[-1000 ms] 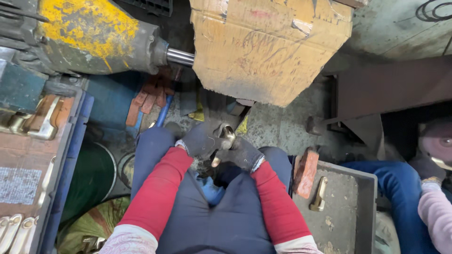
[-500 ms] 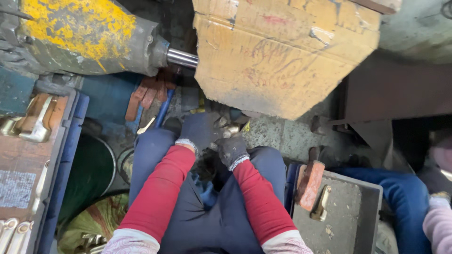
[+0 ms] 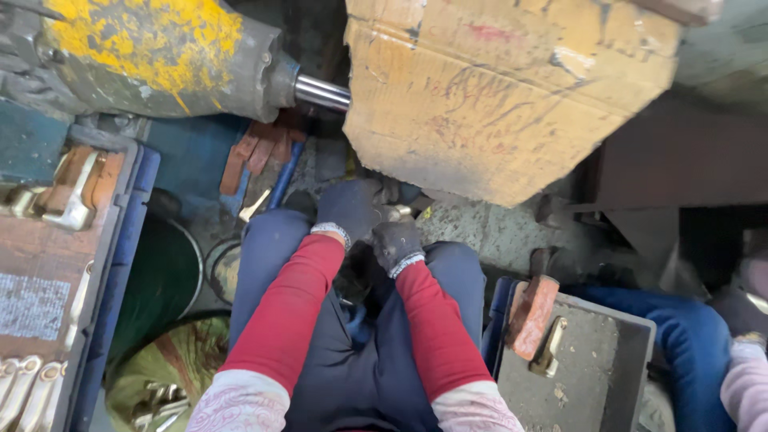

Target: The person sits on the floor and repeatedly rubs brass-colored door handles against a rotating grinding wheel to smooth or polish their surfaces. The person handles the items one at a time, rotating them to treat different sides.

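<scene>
Both my hands wear dark gloves over red sleeves and sit close together above my knees. My left hand [image 3: 350, 210] is curled around a small shiny metal part [image 3: 398, 212], and my right hand [image 3: 396, 242] closes on the same part from the right. The hands lie just under the lower edge of a worn cardboard sheet [image 3: 504, 96]. Most of the metal part is hidden by the gloves. A steel rod [image 3: 320, 92] runs from a yellow-stained machine body [image 3: 152, 56] behind the cardboard, above my hands.
A blue crate [image 3: 120, 240] at left holds several brass-coloured metal parts [image 3: 76, 192]. A dark tray [image 3: 592, 360] at right carries a rusty block [image 3: 532, 316] and a brass piece [image 3: 550, 348]. Another person's blue-trousered leg [image 3: 680, 328] and sleeve [image 3: 744, 384] are at far right. A green bucket [image 3: 156, 280] stands lower left.
My hands moved forward and up under the cardboard's edge, closing tighter around the metal part, which was more visible earlier. The camera shifted slightly.
</scene>
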